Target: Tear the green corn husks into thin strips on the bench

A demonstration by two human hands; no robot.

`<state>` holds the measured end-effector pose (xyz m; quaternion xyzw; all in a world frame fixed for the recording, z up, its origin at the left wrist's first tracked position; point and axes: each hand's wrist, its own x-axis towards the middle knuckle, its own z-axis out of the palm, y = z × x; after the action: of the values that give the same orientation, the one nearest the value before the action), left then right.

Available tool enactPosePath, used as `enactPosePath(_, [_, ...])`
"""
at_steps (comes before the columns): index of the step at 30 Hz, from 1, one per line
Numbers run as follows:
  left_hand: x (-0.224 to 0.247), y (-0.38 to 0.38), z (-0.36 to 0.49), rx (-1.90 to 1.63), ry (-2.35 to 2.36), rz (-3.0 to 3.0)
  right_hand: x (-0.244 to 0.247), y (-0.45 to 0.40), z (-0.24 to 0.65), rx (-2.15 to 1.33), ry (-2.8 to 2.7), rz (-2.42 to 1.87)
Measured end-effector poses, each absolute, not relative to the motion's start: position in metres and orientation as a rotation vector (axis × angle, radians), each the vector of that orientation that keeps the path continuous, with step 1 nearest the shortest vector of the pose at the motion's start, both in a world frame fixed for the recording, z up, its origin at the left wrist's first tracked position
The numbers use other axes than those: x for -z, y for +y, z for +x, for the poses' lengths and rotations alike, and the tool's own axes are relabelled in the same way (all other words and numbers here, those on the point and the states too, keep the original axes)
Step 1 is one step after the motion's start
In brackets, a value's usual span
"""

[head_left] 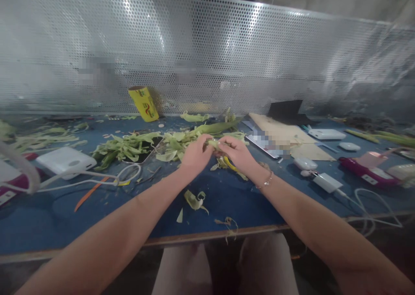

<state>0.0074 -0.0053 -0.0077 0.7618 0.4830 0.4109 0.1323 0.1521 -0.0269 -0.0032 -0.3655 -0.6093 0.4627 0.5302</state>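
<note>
My left hand (196, 156) and my right hand (239, 154) meet over the middle of the table. Their fingertips pinch a small pale green leaf piece (213, 144) between them; its ends are partly hidden by the fingers. Right behind the hands lie loose green leaves (175, 146) and a long green leaf (220, 126). Another heap of leaf strips (126, 147) is to the left, partly on a dark phone-like slab (147, 151). Below my right hand is a bright yellow strip (229, 164). Nearer me rests a curled leaf scrap (195, 200).
A perforated metal panel (207, 57) stands along the back, with a tilted yellow cardboard tube (145, 105) before it. At right are a phone (264, 146), cardboard (275, 131), a white charger (327, 182) and a purple power strip (369, 174). A white box (65, 162) with cables is left.
</note>
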Motion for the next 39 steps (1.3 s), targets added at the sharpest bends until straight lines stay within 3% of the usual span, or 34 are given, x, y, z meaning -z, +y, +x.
enactPosePath(12, [0.017, -0.001, 0.017, -1.208, 0.901, 1.634, -0.002, -0.027, 0.163, -0.806, -1.712, -0.947])
enactPosePath(19, [0.017, 0.003, 0.017, -1.294, 0.916, 1.587, 0.005, -0.021, 0.161, -0.82, -1.712, -0.917])
enactPosePath(29, [0.008, -0.009, 0.02, -1.201, 0.901, 1.377, 0.006, -0.02, 0.165, -0.255, -1.925, -0.991])
enactPosePath(39, [0.006, -0.013, 0.023, -1.143, 0.868, 1.168, 0.012, -0.012, 0.172, -0.058, -1.984, -0.971])
